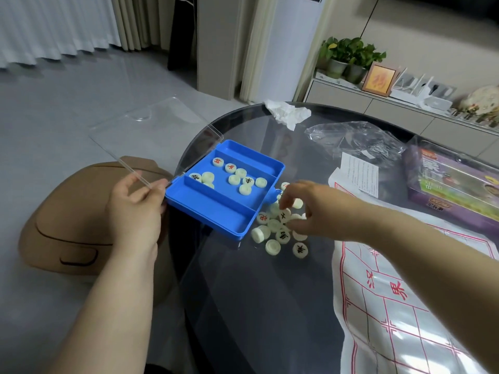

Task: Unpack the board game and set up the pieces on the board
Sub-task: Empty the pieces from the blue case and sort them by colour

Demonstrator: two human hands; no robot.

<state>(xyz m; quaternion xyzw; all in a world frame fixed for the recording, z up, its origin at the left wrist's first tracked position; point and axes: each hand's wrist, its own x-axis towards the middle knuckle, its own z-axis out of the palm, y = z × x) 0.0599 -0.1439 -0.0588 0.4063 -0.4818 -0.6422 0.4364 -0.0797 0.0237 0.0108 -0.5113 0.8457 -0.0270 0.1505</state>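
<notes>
— Dark round glass table is filling the middle of a living room, with pale floor tiles and curtains behind. What is sitting on it?

— At the far edge a crumpled tissue is lying, and near it a clear plastic bag. A printed leaflet is lying beside a purple box on the right.

— And the game itself?

— Its white board sheet, ruled in red, is lying spread out on the right side of the table. The blue case is tilting at the table's left edge, partly overhanging it. Its clear lid is standing wide open out over the floor.

— Who is holding it?

— The left hand is gripping the case at its near-left corner, with the lid's edge running between thumb and fingers.

— Where are the pieces lying?

— Several round cream pieces, some marked in red or black, are lying in the case's wide middle compartment. A heap of loose pieces is lying on the glass at the case's lower end, between it and the sheet.

— And the other hand?

— The right hand is reaching over that heap, fingers bent down among the discs. Whether it is pinching one I cannot tell.

— Anything below the table?

— A brown stool is standing on the floor under the left forearm.
</notes>
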